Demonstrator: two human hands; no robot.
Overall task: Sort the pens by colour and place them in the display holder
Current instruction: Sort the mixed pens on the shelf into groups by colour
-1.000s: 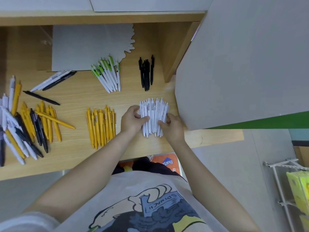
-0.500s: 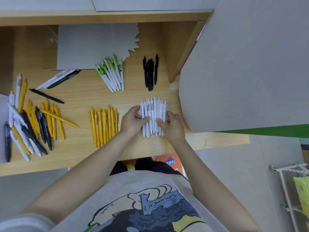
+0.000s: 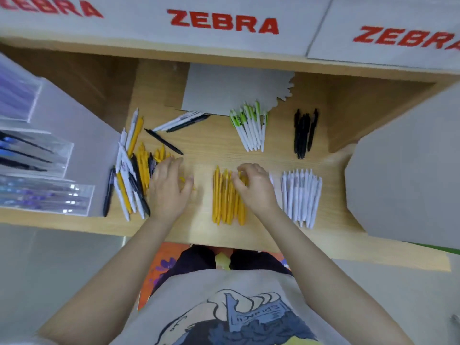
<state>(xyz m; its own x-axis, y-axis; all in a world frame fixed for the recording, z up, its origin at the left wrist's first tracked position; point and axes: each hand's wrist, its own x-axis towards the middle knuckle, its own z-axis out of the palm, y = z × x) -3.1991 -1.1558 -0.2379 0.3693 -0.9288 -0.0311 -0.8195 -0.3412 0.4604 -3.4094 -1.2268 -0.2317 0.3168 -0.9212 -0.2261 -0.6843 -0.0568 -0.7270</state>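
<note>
A pale wooden shelf (image 3: 206, 150) sits recessed under grey boards (image 3: 224, 23) lettered ZEBRA in red; grey panel (image 3: 408, 175) at right; grey floor (image 3: 49, 260) below.

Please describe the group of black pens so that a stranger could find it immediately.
Start at the wooden shelf under the red ZEBRA signs. At its back right, near the wooden side wall, lies the small black pen group, behind the white pens. It is the only all-black group; the green-and-white pens lie to its left.
</note>
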